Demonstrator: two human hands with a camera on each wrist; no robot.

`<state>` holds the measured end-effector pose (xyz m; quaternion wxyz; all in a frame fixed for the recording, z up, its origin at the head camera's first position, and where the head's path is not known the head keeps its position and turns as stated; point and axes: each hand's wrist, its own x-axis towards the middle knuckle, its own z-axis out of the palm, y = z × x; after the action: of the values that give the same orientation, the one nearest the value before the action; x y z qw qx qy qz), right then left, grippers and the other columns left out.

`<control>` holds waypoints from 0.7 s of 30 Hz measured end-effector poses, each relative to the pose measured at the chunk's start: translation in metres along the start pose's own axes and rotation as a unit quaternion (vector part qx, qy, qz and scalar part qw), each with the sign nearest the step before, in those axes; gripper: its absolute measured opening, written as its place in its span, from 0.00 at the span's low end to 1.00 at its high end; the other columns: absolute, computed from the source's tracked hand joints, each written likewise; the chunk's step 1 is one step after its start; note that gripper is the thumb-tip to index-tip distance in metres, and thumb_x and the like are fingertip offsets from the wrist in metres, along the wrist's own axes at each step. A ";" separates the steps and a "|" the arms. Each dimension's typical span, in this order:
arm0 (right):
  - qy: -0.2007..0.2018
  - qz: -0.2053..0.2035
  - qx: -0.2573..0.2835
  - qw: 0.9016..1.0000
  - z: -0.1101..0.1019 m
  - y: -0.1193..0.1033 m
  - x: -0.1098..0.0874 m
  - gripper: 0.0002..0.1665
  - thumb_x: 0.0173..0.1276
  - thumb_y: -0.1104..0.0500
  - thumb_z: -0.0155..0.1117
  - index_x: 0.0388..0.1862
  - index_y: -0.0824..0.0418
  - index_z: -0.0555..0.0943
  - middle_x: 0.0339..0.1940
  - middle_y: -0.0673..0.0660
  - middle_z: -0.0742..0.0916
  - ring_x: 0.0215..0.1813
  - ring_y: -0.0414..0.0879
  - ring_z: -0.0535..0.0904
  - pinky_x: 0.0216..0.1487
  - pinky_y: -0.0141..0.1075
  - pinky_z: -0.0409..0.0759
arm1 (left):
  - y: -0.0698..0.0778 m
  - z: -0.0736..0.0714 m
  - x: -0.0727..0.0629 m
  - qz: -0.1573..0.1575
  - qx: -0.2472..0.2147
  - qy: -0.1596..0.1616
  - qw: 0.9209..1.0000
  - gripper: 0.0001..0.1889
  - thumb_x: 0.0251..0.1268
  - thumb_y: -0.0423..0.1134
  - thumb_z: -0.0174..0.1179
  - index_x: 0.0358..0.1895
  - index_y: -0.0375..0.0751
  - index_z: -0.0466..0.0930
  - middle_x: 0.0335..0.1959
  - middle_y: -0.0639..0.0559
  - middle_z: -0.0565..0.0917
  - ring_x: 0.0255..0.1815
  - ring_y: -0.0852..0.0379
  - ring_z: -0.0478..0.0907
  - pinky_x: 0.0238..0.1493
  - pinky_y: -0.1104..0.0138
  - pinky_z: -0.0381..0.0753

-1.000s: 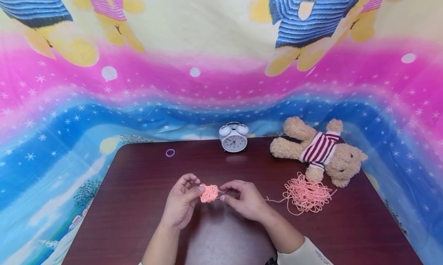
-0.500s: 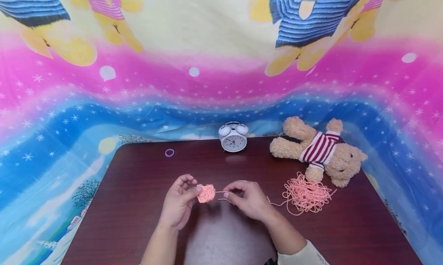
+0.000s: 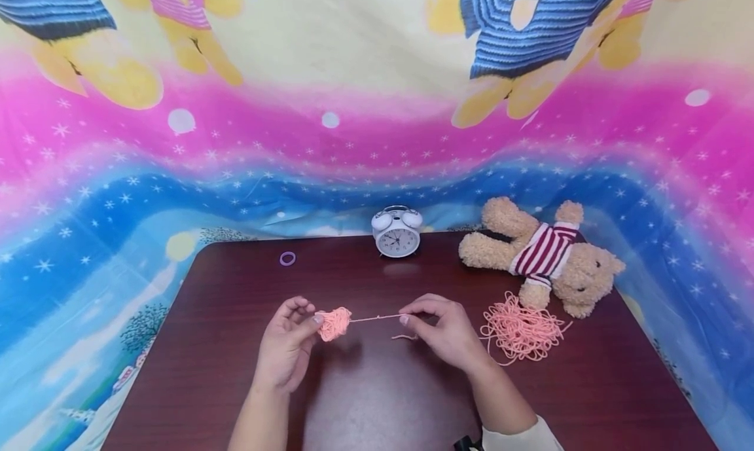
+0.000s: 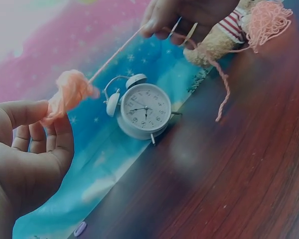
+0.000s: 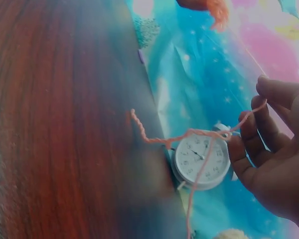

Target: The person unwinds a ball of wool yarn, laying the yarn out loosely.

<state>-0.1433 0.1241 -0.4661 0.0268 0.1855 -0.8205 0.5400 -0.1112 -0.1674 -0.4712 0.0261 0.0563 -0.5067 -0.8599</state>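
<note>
A small bunched, crocheted-looking piece of peach yarn [image 3: 334,324] is pinched between thumb and fingers of my left hand [image 3: 287,346]. From its right side a strand of yarn [image 3: 377,318] runs straight and taut to my right hand [image 3: 443,333], which pinches it between thumb and forefinger. A loose twisted yarn tail [image 5: 154,140] hangs below the right hand. Another length leads from that hand toward the tangled yarn pile [image 3: 524,330] on the table's right. Both hands are raised over the dark table [image 3: 365,398].
At the back edge stands a white alarm clock [image 3: 397,234]. A purple ring [image 3: 287,259] lies at the back left. On the right, a teddy bear [image 3: 544,251] in a striped shirt lies beside the yarn pile. Printed cloth [image 3: 353,176] hangs behind the table.
My hands have moved apart, the left with the yarn piece to the left, the right to the right. The strand between them has lengthened and pulled straight.
</note>
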 end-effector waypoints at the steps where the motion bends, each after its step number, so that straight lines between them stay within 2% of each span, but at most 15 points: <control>1: 0.003 0.000 0.006 1.000 -0.002 0.001 -0.001 0.05 0.68 0.57 0.76 0.41 0.47 0.91 0.40 0.43 0.88 0.33 0.49 0.88 0.41 0.36 0.86 | 0.001 -0.002 0.000 0.002 -0.004 0.003 1.000 0.20 0.63 0.16 0.60 0.52 0.39 0.70 0.44 0.53 0.77 0.42 0.60 0.79 0.39 0.71 0.83; 4: 0.016 0.001 0.012 1.000 -0.009 0.003 -0.002 0.05 0.67 0.57 0.77 0.42 0.51 0.92 0.40 0.44 0.88 0.35 0.47 0.88 0.42 0.35 0.85 | 0.002 -0.007 0.000 0.010 -0.015 0.011 1.000 0.20 0.63 0.15 0.59 0.51 0.42 0.72 0.43 0.54 0.78 0.42 0.61 0.79 0.39 0.72 0.83; 8: 0.038 0.009 0.010 0.999 -0.018 0.007 -0.004 0.06 0.66 0.57 0.78 0.41 0.49 0.92 0.38 0.43 0.89 0.41 0.41 0.86 0.42 0.33 0.84 | 0.004 -0.014 -0.001 0.021 -0.026 0.019 0.999 0.20 0.64 0.14 0.57 0.51 0.42 0.72 0.42 0.55 0.79 0.42 0.61 0.79 0.40 0.72 0.83; 14: 0.068 0.020 0.012 0.997 -0.031 0.015 -0.011 0.06 0.67 0.56 0.77 0.42 0.48 0.92 0.39 0.43 0.90 0.45 0.41 0.85 0.49 0.29 0.81 | 0.007 -0.024 -0.003 0.020 -0.033 0.036 0.999 0.20 0.65 0.14 0.56 0.50 0.42 0.71 0.42 0.54 0.79 0.41 0.61 0.79 0.38 0.71 0.84; 21: 0.109 0.044 0.009 0.993 -0.051 0.023 -0.020 0.07 0.67 0.58 0.76 0.44 0.51 0.92 0.40 0.47 0.91 0.44 0.39 0.85 0.44 0.27 0.81 | 0.012 -0.035 -0.005 0.032 -0.040 0.053 0.997 0.20 0.66 0.13 0.55 0.51 0.42 0.71 0.41 0.55 0.78 0.41 0.61 0.79 0.37 0.71 0.84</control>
<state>-0.1398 0.1832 -0.4699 0.0908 0.0896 -0.8149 0.5653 -0.1017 -0.2031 -0.4769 0.0825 0.0841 -0.4716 -0.8739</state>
